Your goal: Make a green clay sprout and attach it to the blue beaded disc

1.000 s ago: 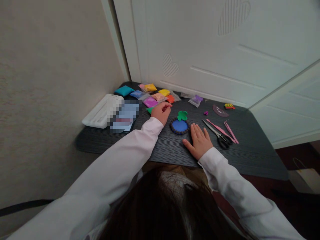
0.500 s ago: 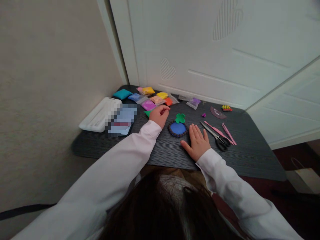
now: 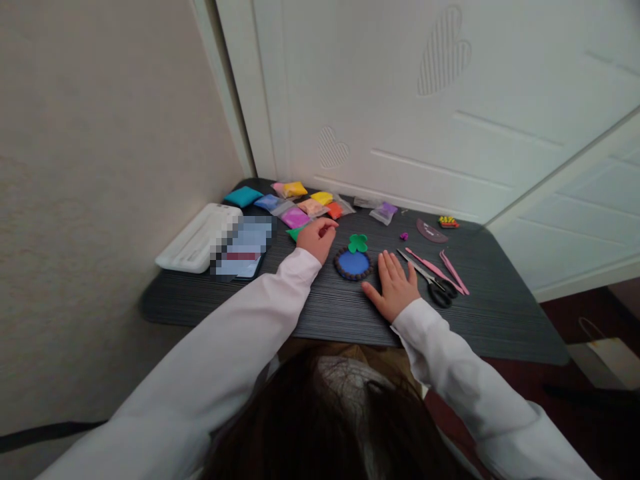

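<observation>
My left hand [image 3: 316, 240] rests on the dark table, left of a round clay piece; its fingers are curled together in a pinch, and whatever may be between them is too small or hidden to see. A green packet [image 3: 294, 234] shows partly behind this hand. The clay piece has a flat blue disc [image 3: 354, 263] ringed by brown balls, with a green clover-like clay shape [image 3: 357, 243] at its far edge. Just right of it, my right hand [image 3: 395, 287] lies flat, palm down, fingers stretched out. Black-handled scissors [image 3: 440, 291] lie beside that hand.
Pink tools [image 3: 453, 272] lie right of the scissors. Farther back are a small purple clay lump [image 3: 404, 236], a clear curved plate [image 3: 432, 231] and several coloured clay packets [image 3: 295, 217]. A white case [image 3: 200, 239] and a phone [image 3: 246, 247] occupy the left side.
The camera view has shifted slightly, so the table sits a little lower in the picture. Both hands keep nearly the same place and pose; the clay piece stays put.
</observation>
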The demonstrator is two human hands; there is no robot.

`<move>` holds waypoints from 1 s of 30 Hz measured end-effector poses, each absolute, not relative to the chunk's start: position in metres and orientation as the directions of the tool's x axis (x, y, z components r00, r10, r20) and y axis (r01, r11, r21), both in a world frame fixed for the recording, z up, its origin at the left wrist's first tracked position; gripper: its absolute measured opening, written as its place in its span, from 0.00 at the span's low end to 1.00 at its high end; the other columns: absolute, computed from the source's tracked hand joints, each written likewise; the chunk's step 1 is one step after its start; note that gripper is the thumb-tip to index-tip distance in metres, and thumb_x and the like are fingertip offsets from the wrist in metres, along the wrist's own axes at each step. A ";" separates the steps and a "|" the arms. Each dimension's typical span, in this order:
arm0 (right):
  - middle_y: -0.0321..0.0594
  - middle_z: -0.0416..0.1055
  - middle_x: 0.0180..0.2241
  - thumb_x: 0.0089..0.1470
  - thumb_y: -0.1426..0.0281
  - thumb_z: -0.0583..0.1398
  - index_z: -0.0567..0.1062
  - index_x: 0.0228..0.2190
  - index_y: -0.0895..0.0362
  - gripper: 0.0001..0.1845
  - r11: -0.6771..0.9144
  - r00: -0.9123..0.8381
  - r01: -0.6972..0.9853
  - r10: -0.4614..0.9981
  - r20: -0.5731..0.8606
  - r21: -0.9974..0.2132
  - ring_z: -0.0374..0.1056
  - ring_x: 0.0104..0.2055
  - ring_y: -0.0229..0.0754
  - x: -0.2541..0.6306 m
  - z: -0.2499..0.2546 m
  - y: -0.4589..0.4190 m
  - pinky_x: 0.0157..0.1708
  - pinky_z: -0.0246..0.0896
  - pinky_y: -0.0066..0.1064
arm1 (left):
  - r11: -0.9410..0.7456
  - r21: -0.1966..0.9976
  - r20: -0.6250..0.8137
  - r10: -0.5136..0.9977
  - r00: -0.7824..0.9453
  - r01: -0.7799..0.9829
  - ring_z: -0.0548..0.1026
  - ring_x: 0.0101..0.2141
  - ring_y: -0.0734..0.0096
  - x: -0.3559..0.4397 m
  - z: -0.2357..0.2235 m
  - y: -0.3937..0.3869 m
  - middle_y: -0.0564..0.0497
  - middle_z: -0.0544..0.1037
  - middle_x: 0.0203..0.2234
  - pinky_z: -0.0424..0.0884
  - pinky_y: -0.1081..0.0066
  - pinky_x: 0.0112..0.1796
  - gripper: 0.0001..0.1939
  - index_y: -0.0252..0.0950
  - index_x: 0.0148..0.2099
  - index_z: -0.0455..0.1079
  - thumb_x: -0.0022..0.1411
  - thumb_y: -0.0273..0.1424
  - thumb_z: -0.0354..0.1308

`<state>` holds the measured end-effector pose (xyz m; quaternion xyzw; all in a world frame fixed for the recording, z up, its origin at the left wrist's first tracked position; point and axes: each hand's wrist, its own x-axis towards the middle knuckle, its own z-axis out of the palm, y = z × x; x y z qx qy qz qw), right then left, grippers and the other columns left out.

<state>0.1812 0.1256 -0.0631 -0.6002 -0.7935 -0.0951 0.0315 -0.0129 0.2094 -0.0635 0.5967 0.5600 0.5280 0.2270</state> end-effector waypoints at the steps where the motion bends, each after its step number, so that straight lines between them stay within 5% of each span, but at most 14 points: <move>1: 0.46 0.44 0.59 0.51 0.49 0.37 0.48 0.55 0.63 0.39 0.237 -0.254 0.965 0.952 0.173 0.112 0.38 0.60 0.46 0.183 -0.063 0.132 0.55 0.25 0.45 | -0.272 0.860 0.380 0.906 -0.186 0.431 0.68 0.23 0.74 -0.013 -0.063 0.209 0.53 0.72 0.22 0.65 0.73 0.27 0.09 0.36 0.33 0.70 0.51 0.30 0.49; 6: 0.48 0.45 0.58 0.52 0.51 0.38 0.49 0.55 0.65 0.38 0.165 -0.190 0.976 0.965 0.180 0.143 0.39 0.59 0.46 0.210 -0.065 0.132 0.55 0.24 0.47 | -0.281 0.862 0.382 0.908 -0.175 0.422 0.68 0.23 0.74 -0.011 -0.062 0.208 0.53 0.72 0.22 0.65 0.73 0.27 0.09 0.36 0.33 0.70 0.51 0.30 0.49; 14: 0.46 0.44 0.58 0.51 0.49 0.37 0.48 0.55 0.62 0.39 0.310 -0.326 0.943 0.931 0.166 0.119 0.38 0.60 0.45 0.177 -0.062 0.114 0.55 0.25 0.46 | -0.271 0.860 0.374 0.911 -0.174 0.431 0.68 0.23 0.75 -0.011 -0.063 0.208 0.54 0.72 0.23 0.65 0.74 0.27 0.10 0.36 0.33 0.70 0.52 0.30 0.49; 21: 0.48 0.46 0.58 0.52 0.51 0.39 0.49 0.55 0.63 0.37 0.166 -0.196 0.974 0.959 0.205 0.153 0.41 0.59 0.47 0.208 -0.063 0.132 0.55 0.26 0.47 | -0.267 0.862 0.371 0.911 -0.178 0.431 0.68 0.24 0.75 -0.011 -0.061 0.207 0.53 0.72 0.23 0.65 0.74 0.27 0.09 0.36 0.33 0.70 0.51 0.30 0.49; 30: 0.46 0.44 0.58 0.50 0.49 0.38 0.48 0.56 0.61 0.38 0.320 -0.339 0.939 0.925 0.172 0.126 0.38 0.60 0.46 0.173 -0.059 0.108 0.55 0.25 0.47 | -0.255 0.866 0.360 0.915 -0.182 0.430 0.69 0.24 0.75 -0.012 -0.063 0.209 0.53 0.73 0.23 0.66 0.74 0.28 0.09 0.35 0.33 0.70 0.51 0.29 0.49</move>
